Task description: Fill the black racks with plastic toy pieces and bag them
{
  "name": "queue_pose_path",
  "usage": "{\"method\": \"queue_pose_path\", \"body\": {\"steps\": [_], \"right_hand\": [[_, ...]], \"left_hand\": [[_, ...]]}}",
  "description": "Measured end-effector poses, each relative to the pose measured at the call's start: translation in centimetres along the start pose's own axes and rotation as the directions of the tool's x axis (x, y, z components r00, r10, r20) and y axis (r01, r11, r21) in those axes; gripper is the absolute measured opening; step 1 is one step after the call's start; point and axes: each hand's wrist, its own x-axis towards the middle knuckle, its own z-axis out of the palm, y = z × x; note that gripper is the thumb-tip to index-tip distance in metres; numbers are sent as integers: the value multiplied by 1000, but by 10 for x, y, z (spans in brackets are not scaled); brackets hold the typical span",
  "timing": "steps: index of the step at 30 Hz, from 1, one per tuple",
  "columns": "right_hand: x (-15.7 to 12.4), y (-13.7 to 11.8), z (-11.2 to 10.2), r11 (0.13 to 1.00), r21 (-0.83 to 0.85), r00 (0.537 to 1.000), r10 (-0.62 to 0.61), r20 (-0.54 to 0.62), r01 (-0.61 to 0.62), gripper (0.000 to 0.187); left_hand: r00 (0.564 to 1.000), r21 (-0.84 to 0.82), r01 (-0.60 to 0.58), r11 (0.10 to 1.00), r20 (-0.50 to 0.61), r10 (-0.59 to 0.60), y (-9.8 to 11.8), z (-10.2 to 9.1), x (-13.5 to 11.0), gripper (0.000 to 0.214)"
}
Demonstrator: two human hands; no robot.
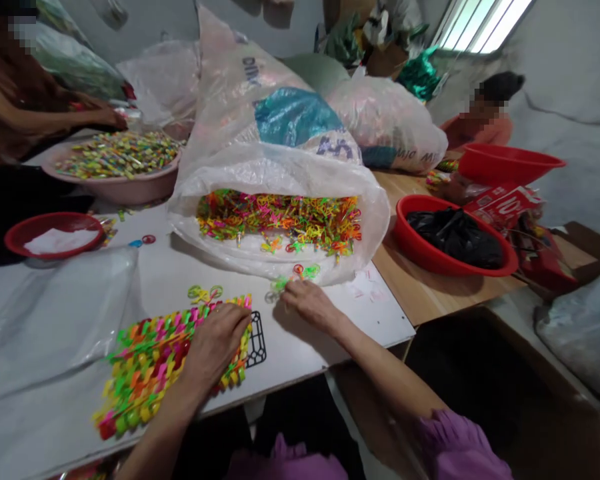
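My left hand (215, 347) rests with curled fingers on a black grid rack (257, 340) packed with rows of small colourful plastic pieces (145, 367). My right hand (307, 303) reaches toward the mouth of a big clear plastic bag (280, 173) and pinches a small green plastic piece (281, 284). The bag is full of loose colourful plastic pieces (280, 220). A few loose pieces (205, 293) lie on the white table (180, 267) between the rack and the bag.
A pink basin of colourful pieces (115, 163) stands at the back left, with another person's arm (55, 117) by it. A small red bowl (53, 233) sits at the left, clear plastic sheet (50, 313) beside it. Red basins (450, 233) and another person are at the right.
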Motion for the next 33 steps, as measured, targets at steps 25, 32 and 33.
{"method": "queue_pose_path", "body": {"steps": [25,32,33], "right_hand": [[-24,-83,40,461,751,795,590,138,-472,17],[-21,-100,58,434,831,843,532,76,-348,11],[-20,-102,62,435,831,839,540,67,-347,12]], "left_hand": [[997,99,-20,995,-74,28,26,-32,-17,19],[998,67,-34,997,52,30,39,-18,-51,19],[998,68,-30,997,54,26,38,-16,-52,19]]}}
